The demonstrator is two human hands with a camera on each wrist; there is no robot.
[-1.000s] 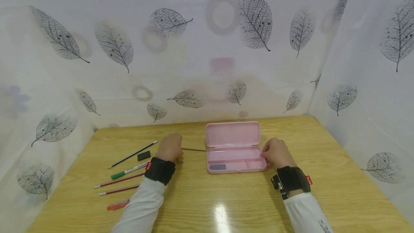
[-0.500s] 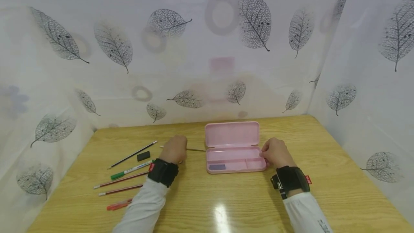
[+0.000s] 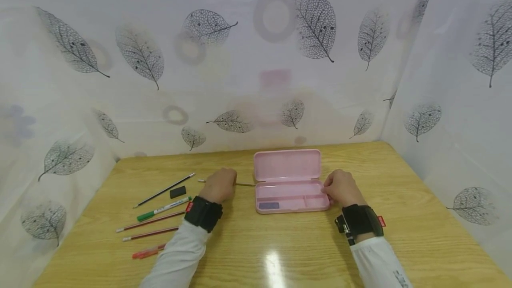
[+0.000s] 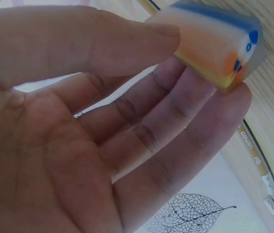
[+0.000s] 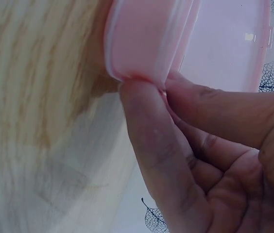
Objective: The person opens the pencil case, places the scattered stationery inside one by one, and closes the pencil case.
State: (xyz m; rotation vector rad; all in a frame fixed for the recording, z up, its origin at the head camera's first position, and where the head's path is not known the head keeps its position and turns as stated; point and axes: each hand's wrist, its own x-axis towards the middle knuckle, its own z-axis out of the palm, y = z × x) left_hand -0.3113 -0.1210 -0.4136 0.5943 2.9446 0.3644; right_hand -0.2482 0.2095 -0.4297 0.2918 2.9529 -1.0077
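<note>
My left hand (image 3: 220,185) pinches a small block-shaped eraser (image 4: 210,41) with blue, white and orange bands between thumb and fingertips. In the head view the back of the hand hides this eraser. Just right of the hand, an open pink pencil case (image 3: 288,211) lies on the table with its lid tilted back. A dark bluish block (image 3: 269,206) sits in its front left compartment. My right hand (image 3: 342,188) grips the case's right end wall, thumb inside and finger outside. A gold pencil (image 3: 245,185) passes behind the left hand, its end close to the case.
On the wooden table (image 3: 304,248) at left lie a dark pencil (image 3: 166,190), a black block (image 3: 178,192), a green-capped marker (image 3: 160,210), two red pencils (image 3: 150,222) and a red pen (image 3: 148,251). A leaf-printed sheet (image 3: 256,101) walls the back and sides.
My left hand has moved rightward toward the pencil case with the eraser, uncovering more of the marker and the gold pencil's left end. My right hand stays on the case.
</note>
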